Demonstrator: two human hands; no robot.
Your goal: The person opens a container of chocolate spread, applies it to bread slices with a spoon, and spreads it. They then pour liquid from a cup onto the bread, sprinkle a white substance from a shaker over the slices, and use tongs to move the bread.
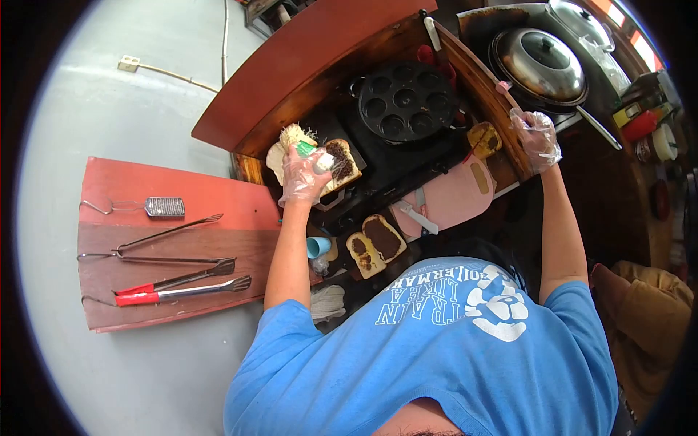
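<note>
My left hand (302,176), in a clear plastic glove, is closed around a small green-and-white packet (306,148) whose contents I cannot make out. Pale shreds like grated cheese (294,135) lie just beyond its fingers, on a bread slice (274,161). Touching or very near the same hand is a slice with dark chocolate-brown topping (342,161). My right hand (536,139), gloved too, has its fingers curled over the upper edge of the wooden side panel (483,87). Two more topped bread slices (376,245) lie close to my body.
A black round-welled pan (406,100) sits on the stove. Nearer me are a pink cutting board (454,192), a white-handled knife (418,218) and a blue cup (318,247). Tongs (182,291) and a grater (165,208) rest on the left bench. A lidded wok (539,67) stands right.
</note>
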